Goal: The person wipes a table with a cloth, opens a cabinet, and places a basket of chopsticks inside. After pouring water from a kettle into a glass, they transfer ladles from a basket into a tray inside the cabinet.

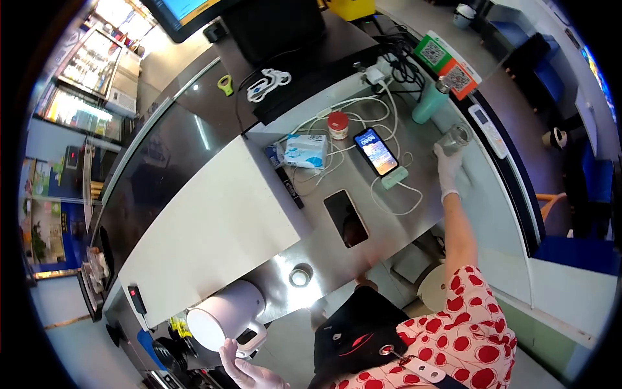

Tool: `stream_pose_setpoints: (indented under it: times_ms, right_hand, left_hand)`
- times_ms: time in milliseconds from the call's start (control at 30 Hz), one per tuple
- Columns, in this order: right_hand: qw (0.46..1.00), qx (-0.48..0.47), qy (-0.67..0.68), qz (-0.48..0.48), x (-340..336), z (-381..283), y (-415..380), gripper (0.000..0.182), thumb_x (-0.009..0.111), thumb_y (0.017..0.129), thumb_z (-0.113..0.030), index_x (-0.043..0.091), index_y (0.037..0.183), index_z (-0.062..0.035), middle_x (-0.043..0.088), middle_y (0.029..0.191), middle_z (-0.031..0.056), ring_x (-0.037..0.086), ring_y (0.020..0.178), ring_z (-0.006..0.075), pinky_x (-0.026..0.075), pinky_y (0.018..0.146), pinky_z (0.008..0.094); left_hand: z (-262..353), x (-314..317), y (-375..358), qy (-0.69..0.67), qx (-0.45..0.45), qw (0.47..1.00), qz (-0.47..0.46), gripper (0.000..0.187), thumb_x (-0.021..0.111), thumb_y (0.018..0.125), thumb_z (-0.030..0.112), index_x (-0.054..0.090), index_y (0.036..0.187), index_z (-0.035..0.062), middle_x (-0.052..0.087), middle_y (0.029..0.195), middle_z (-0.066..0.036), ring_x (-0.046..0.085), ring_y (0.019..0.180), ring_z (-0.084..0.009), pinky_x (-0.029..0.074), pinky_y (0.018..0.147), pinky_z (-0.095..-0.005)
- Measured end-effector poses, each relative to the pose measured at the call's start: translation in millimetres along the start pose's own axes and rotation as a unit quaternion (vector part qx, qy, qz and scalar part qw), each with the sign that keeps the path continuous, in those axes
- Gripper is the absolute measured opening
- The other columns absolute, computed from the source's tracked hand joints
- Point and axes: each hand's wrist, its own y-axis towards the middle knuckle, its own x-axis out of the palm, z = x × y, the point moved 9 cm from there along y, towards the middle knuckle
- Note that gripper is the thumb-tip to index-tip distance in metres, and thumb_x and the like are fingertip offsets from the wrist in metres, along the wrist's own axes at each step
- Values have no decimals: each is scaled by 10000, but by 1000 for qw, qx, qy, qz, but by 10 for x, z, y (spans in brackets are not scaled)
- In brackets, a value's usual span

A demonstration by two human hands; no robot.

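Note:
My right hand (448,170), in a thin whitish glove, has its fingers around the near side of a clear glass jar (457,136) at the right end of the steel counter (408,214). At the bottom left my left hand (249,373), gloved too, has its fingers stretched out and holds nothing. Just above it is a large white jug (236,311) with a looped handle (256,338), close to my fingertips. A small round metal cup or lid (300,277) stands on the counter edge. Past the glass jar is a green bottle (431,102).
A lit phone (376,152) and a dark phone (346,218) lie on the counter, with white cables, a red-lidded jar (337,124), a tissue pack (306,152) and a black marker (289,188). QR-code signs (447,65) stand at the back right. A white raised panel (214,220) fills the left.

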Motion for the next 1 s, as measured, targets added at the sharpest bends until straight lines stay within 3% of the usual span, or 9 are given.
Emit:
stream_pose_setpoints:
  times_ms: [200,333,400,467,500,533,700,867,1000]
  right_hand:
    - [997,-75,34,-11,-40,-408,-98,1002,729,775,-383,139,1446,71,188,1505,246,191,1398,323,156,1145,377]
    - [990,-71,-106,-68,-71,-384,-177,651,649,861,-371,453,1315,53,487,1324,220,487,1190,309,415,1001,375]
    - [892,-309,-307,-119,104,775,222,422,393,1005,-280,465,1349,-47,490,1354,145,564,1116,259,487,898,365]
    - [895,97,-425,-92,-544,411,-210,544,531,921,-436,595,1147,54,628,1115,226,655,871,354,546,700,426]
    - [963,-102,-241,69,-740,520,-244,618,569,872,-509,630,1043,82,655,998,254,647,861,392,542,692,443]
    - [948,47,-308,58,-889,899,-317,602,548,888,-490,622,1065,81,653,1020,246,646,852,400,535,708,462]
    - [946,-67,-298,-109,-755,624,-2133,479,537,886,-413,633,1058,23,663,997,222,651,855,392,536,717,460]
    - [644,-288,-348,-618,-1,-349,-5676,364,541,877,-356,655,1030,-45,669,975,208,652,832,393,536,712,449]
    - [293,-575,-285,-708,149,-929,-8016,310,598,814,-286,627,1028,-63,661,876,148,645,773,323,515,681,426]
  left_hand:
    - [-35,-153,74,-41,-48,998,-21,351,414,953,166,515,1197,-66,614,1076,-168,573,1014,-278,424,929,-366]
    - [-32,-560,129,17,-24,999,-24,295,425,900,72,583,1109,-64,616,1066,-156,586,1014,-261,434,916,-361]
    - [-90,-833,144,14,-16,1000,-9,295,438,888,56,577,1118,-67,623,1066,-165,601,998,-265,445,904,-353]
    - [-271,-1149,88,-11,-28,999,29,296,444,870,22,577,1119,-70,631,1067,-171,613,986,-269,456,894,-345]
    - [-390,-1322,27,-18,-11,998,61,312,444,854,-2,573,1129,-72,634,1073,-179,621,977,-267,462,889,-337]
    - [-490,-1500,-25,-19,-11,997,75,327,435,849,-22,563,1145,-77,630,1082,-186,621,977,-262,463,895,-336]
    - [-1163,-2536,-454,-33,-46,982,178,358,409,842,-58,539,1174,-92,623,1090,-190,612,994,-259,463,904,-342]
    - [-1985,-3855,-1029,-15,-70,960,270,367,413,819,-65,552,1159,-84,635,1064,-184,622,979,-266,471,886,-341]
    - [-2773,-5045,-1528,-33,-118,938,325,363,413,818,-70,562,1149,-82,644,1058,-176,627,978,-261,472,889,-345]
